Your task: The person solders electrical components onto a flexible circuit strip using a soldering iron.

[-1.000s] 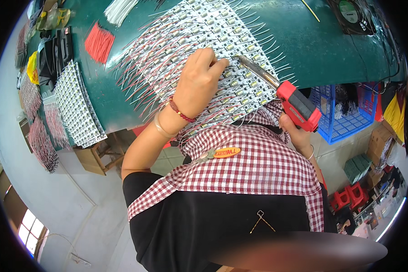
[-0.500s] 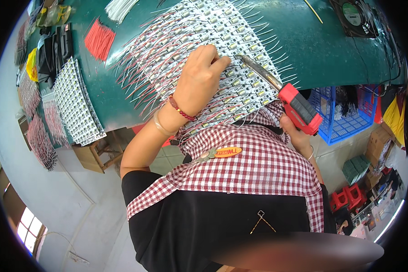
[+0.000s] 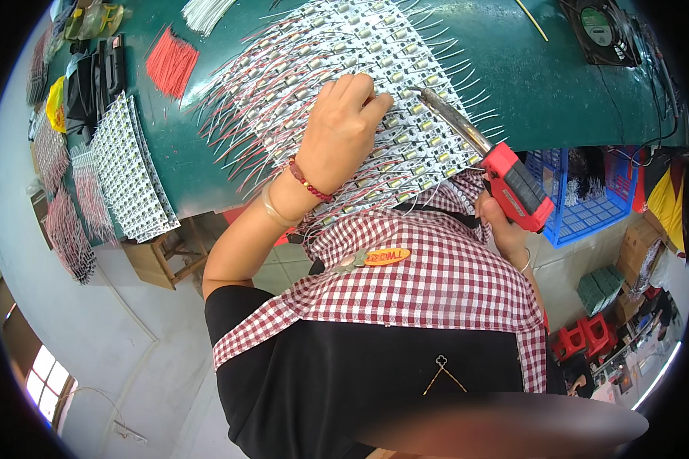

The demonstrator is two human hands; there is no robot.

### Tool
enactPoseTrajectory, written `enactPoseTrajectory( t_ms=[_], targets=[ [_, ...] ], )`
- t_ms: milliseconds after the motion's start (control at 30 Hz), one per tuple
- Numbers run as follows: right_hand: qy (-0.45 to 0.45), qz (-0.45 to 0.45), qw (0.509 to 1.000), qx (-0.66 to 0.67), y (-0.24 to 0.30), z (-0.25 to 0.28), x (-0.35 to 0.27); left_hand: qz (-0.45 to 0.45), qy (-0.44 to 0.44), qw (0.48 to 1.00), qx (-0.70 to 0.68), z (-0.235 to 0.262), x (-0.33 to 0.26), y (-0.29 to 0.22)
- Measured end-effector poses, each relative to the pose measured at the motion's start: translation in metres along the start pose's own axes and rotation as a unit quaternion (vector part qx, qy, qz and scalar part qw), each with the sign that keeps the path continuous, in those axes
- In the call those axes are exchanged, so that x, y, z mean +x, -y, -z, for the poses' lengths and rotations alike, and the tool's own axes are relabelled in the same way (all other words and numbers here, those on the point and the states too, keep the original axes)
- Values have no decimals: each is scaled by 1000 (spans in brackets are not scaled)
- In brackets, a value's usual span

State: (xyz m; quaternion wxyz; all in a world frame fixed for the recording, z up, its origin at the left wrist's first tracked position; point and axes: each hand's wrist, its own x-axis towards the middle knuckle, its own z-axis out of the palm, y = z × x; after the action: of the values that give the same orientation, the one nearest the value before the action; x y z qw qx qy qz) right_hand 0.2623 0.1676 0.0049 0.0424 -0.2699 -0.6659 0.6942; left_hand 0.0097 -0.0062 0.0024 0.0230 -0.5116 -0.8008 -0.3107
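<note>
1. Above the middle of the board sheet [image 3: 413, 65], the left hand [image 3: 342, 130] is bent with thumb and forefinger brought together; whether a wire sits between them cannot be told.
2. To its right, the right hand [image 3: 502, 229] grips the soldering iron [image 3: 515, 188] by its red and black handle, the metal shaft slanting up and leftward over the sheet.
3. The sheet is white, set with close rows of small pale yellowish and dark parts. Red and white wires fan out from its left side; short white wires stick out along its right edge.
4. It lies aslant on the green table [image 3: 547, 99], its near corner by the checked apron [image 3: 429, 287].
5. Further left on the table are a red wire bundle [image 3: 171, 64] and a stack of similar boards [image 3: 130, 172].
6. The left hand covers part of the rows, the handle hides most of the right fingers, and the picture's top edge cuts off the sheet's far end. Whether the iron's tip touches the sheet is hard to make out.
</note>
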Motion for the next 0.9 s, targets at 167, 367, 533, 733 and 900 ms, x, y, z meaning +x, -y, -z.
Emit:
enactPoseTrajectory(
  t_ms=[167, 367, 533, 733, 900],
  targets=[
    [5, -3, 1000, 16, -2, 1, -1, -21, 12, 999, 48, 5, 3, -1],
    [9, -9, 1000, 28, -9, 7, -8, -35, 4, 999, 29, 5, -3, -13],
    [9, -39, 999, 23, -14, 12, -19, -12, 13, 1000, -10, -5, -9, -13],
    [-3, -40, 999, -1, -24, 15, -22, -10, 9, 1000, -24, -7, -10, -13],
    [14, -21, 992, -126, -18, 12, -13, -1, 15, 1000, -26, -7, -10, -14]
  ],
)
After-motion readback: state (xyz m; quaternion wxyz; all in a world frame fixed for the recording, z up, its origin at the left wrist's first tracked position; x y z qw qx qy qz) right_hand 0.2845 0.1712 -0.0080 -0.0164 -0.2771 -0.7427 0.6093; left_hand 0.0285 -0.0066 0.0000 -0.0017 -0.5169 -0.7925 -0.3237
